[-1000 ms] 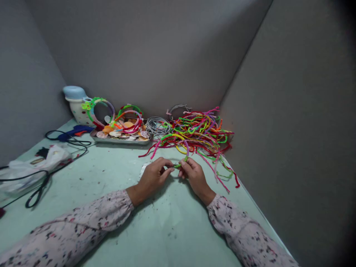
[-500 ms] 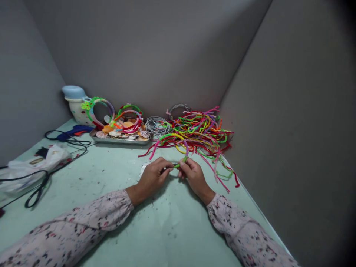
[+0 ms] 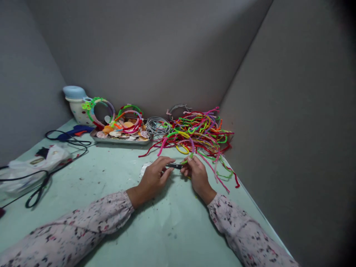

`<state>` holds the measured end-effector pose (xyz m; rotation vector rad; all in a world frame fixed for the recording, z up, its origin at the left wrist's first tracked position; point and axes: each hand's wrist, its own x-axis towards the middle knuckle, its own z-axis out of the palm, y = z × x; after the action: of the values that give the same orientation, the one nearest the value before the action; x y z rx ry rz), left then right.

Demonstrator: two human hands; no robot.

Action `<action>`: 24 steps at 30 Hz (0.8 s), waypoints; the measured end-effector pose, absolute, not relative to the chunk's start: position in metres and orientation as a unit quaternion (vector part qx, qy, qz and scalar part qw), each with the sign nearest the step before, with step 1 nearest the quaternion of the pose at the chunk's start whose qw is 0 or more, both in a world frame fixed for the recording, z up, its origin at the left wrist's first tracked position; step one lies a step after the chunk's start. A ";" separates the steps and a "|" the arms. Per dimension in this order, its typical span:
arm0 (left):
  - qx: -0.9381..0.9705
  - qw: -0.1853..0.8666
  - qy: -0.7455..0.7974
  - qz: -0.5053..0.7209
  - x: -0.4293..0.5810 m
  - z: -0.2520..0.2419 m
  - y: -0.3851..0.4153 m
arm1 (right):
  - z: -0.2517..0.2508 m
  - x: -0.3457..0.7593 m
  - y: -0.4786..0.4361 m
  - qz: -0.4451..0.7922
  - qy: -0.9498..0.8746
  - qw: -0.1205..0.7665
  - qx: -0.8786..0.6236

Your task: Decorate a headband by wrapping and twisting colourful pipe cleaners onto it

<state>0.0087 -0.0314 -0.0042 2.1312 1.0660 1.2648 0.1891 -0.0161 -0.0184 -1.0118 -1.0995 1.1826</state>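
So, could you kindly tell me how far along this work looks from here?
Done-looking: the wrapped hoops beside the tray of shells. In hand: a small black tool between the left hand and right hand. Left: the heap of coloured pipe cleaners and bare wire hoops.

1. The right hand [image 3: 198,176] has moved outward, a little farther from the left hand [image 3: 152,180].
2. A short black piece [image 3: 174,166] now shows between the fingers, where the green fuzzy stem [image 3: 185,161] ran before; only a bit of green shows now, by the right hand.
3. The pile has shifted too: the yellow loop [image 3: 182,150] shows more fully – and the pink strand [image 3: 162,147] lies differently.
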 end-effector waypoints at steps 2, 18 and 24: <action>0.749 0.210 0.403 0.481 0.008 -0.002 -0.032 | -0.020 0.191 -0.013 0.519 -0.439 0.596 -0.428; 0.529 0.392 0.509 0.554 0.000 -0.010 -0.006 | -0.017 0.194 -0.016 0.510 -0.491 0.558 -0.434; 0.557 0.407 0.500 0.523 -0.001 -0.008 -0.009 | -0.020 0.195 -0.015 0.513 -0.490 0.562 -0.425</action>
<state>-0.0007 -0.0086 -0.0079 1.4055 1.2612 1.3185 0.1950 -0.0151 -0.0201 -0.9999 -1.1542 1.2087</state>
